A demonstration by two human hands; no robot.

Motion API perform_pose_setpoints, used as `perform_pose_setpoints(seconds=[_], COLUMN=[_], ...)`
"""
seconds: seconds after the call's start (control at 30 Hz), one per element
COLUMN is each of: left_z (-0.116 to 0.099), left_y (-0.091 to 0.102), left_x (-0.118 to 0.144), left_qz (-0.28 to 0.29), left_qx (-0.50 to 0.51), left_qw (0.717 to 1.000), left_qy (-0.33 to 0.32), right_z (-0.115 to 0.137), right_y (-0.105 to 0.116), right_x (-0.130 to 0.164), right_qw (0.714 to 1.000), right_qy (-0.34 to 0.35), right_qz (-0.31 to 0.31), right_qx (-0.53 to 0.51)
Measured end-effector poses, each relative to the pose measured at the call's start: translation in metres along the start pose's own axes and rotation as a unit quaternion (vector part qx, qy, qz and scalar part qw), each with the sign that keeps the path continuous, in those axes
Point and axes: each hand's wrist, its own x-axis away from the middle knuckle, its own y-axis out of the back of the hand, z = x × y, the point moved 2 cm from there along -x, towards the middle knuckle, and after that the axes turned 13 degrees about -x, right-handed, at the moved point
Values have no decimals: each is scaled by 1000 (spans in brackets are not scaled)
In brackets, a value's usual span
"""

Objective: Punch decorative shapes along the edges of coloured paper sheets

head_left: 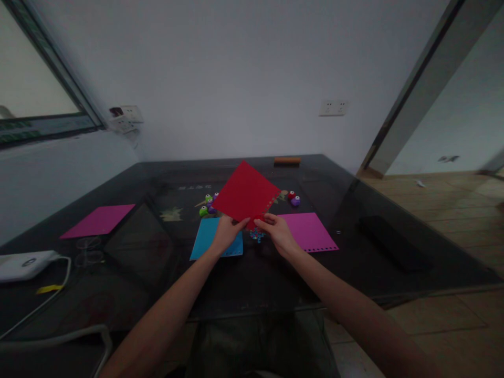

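Observation:
A red sheet of paper [246, 191] is raised over the table, turned like a diamond, with a row of holes along its lower right edge. My left hand [230, 231] pinches its lower left side. Near the bottom corner, my right hand [275, 231] is closed with thumb and fingertips at the sheet. A small red shape shows between the hands; I cannot make out whether it is a separate thing. Below lies a little heap of bluish paper bits [257, 235]. A blue sheet [205, 239] is under my left hand, and a pink sheet with punched holes [311, 231] lies right of my right hand.
Several small green and purple eyed pieces [208, 203] sit behind the blue sheet; a red one and a purple one [295, 200] stand at right. Another pink sheet [100, 220], a white device with cable [25, 266], a black case [389, 241] and a brown block [287, 160] lie around.

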Motion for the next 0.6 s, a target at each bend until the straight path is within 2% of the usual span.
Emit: perform_pose_setpoints(seconds=[0.27, 0.47, 0.6], left_z=[6, 1, 0], left_y=[-1, 0, -1], left_x=[-1, 0, 1], left_qz=[7, 8, 10], left_qx=[-4, -7, -5], left_qw=[1000, 1000, 1000], left_qy=[-21, 8, 1], right_z=[-2, -4, -4], right_y=[2, 2, 2], right_x=[-1, -3, -3], right_qw=[1000, 1000, 1000], right_qy=[0, 4, 10], right_qz=[-2, 1, 2], right_qx=[-2, -4, -2])
